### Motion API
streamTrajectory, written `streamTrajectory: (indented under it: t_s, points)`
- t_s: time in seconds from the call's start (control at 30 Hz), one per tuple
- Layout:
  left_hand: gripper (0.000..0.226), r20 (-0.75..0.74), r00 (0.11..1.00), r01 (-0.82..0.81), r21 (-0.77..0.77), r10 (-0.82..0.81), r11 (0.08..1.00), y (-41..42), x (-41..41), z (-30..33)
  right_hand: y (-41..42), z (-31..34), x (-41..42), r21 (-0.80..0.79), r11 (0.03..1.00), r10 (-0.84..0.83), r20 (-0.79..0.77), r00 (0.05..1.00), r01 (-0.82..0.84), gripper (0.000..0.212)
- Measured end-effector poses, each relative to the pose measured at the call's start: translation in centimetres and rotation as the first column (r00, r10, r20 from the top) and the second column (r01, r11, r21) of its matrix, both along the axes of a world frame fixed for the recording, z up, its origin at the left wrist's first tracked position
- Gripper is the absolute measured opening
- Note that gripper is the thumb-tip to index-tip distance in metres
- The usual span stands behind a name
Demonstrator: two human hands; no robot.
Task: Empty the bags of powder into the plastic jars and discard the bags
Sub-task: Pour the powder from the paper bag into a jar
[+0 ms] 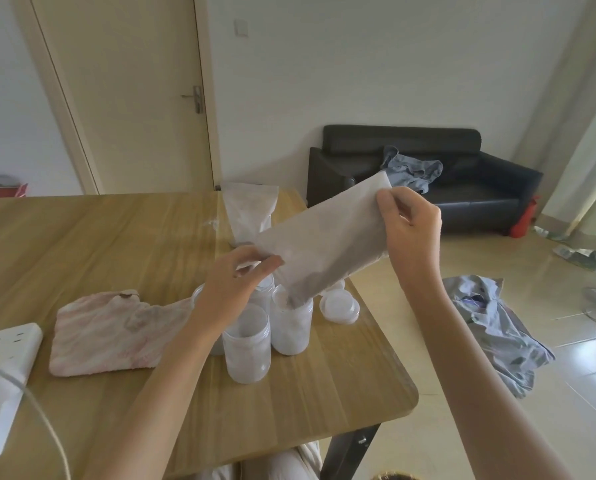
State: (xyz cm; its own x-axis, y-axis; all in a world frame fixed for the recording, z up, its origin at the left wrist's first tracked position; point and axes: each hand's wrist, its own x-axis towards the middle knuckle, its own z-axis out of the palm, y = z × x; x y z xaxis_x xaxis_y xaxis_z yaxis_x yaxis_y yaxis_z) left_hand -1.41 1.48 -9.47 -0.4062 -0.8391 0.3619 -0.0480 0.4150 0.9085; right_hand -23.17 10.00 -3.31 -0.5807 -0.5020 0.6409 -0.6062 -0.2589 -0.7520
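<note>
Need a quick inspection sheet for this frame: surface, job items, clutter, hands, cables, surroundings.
Surface: wooden table, some white powder spilled near its far edge.
Job's things: tilted bag, low corner in the mouth of an open jar; empty jar in front; second bag standing behind; loose lids.
Clutter: pink cloth.
Hands: left hand pinches the bag's lower edge; right hand grips its raised end.
Cables: power strip with a white cable.
Surroundings: black sofa, clothes on the floor, closed door.
</note>
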Motion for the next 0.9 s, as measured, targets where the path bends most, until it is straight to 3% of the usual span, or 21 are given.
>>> streamTrajectory:
  t_s: [0.9]
  points:
    - [0.008, -0.054, 0.998, 0.021, 0.027, -0.02, 0.999, -0.15, 0.14, -0.3, 0.54, 1.01, 0.99, -0.013, 1.0, 0.014, -0.016, 1.0, -0.014, 0.017]
